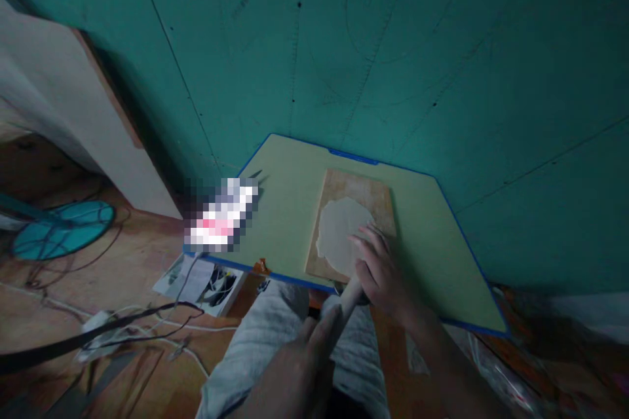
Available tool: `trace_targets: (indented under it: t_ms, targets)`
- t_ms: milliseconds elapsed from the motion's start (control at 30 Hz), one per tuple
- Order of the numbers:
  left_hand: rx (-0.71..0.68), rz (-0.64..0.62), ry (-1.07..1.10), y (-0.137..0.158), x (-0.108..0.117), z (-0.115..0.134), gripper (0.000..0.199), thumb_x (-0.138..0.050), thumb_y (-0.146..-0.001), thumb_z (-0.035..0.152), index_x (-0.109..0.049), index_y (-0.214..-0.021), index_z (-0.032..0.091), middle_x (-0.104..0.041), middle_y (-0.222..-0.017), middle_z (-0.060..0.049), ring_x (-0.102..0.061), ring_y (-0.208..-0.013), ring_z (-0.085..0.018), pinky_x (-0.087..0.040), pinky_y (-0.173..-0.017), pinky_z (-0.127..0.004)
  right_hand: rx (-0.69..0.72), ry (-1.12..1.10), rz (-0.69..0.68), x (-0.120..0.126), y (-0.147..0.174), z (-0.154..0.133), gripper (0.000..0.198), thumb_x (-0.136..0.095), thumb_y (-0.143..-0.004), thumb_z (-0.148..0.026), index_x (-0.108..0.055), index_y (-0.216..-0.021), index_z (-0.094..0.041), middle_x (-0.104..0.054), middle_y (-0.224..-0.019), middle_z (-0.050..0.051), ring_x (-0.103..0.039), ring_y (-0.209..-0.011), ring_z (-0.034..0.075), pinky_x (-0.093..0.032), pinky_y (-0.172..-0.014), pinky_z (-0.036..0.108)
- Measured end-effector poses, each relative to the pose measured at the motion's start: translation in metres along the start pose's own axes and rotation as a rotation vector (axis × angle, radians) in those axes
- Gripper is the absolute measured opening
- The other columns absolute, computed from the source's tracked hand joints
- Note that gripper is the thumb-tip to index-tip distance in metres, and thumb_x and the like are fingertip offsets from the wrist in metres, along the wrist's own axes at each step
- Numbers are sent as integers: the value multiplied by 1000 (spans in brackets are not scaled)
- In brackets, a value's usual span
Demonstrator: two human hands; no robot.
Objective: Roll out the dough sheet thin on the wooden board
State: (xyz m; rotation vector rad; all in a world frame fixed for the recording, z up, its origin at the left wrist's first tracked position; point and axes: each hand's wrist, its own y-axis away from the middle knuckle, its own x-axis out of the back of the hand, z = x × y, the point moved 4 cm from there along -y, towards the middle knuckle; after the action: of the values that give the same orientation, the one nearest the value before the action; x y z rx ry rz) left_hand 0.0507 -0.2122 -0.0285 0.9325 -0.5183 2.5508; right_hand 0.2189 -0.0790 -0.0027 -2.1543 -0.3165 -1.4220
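A flat, roughly round sheet of dough (340, 230) lies on a wooden board (361, 184), which rests on a pale green folding table (289, 170) with a blue rim. My left hand (307, 357), low in the view over my lap, is closed round a wooden rolling pin (350, 298). The pin slants up toward the board's near edge, its far end beside my right thumb. With fingers stretched out, my right hand (377, 265) lies over the dough's right edge. Its palm side is hidden.
A phone-like object (223, 216), blurred by pixels, stands at the table's left edge. A white box (216, 281) of cables sits below it. Cords and a power strip (98, 334) cover the floor at left, near a round teal base (63, 229). A green wall (334, 59) rises behind the table.
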Motion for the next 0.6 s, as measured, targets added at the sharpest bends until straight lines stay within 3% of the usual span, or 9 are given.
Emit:
trace_targets:
  t_ms: [100,333,467,600]
  targets:
    - [127,7,79,12,17,-5,33,-58,-95,37,-58,-123,19,-59,-127,-10,-62,-106,-21,-54,-90,-43,36,8,-72,-5,-15,-20,42,-37,-92,-20,-58,-128,-15,-51,-138,16,-36,-138,30,-29,-116,56]
    - [308,16,206,32,23,-23,33,-58,-95,37,-59,-123,19,-59,-127,-10,-62,-106,-21,-54,-89,-43,110,19,-167,-22,-48,-51,48,-42,-86,-19,-58,-131,-15,-57,-138,12,-31,-144,27,-12,-121,56]
    - [388,35,260,44,23,-35,43,-54,-95,39,-53,-137,31,-66,-123,-7,-63,-110,-28,-55,-91,-43,144,37,-230,-29,-66,-63,47,-44,-87,-23,-59,-132,-17,-59,-137,9,-36,-141,25,-10,-121,52]
    - [435,44,339,54,39,-45,60,-53,-90,47,-39,-148,40,-69,-123,-4,-63,-116,-29,-56,-91,-37,137,52,-274,-38,-88,-77,45,-44,-90,-23,-58,-133,-20,-58,-139,7,-38,-140,22,-14,-121,48]
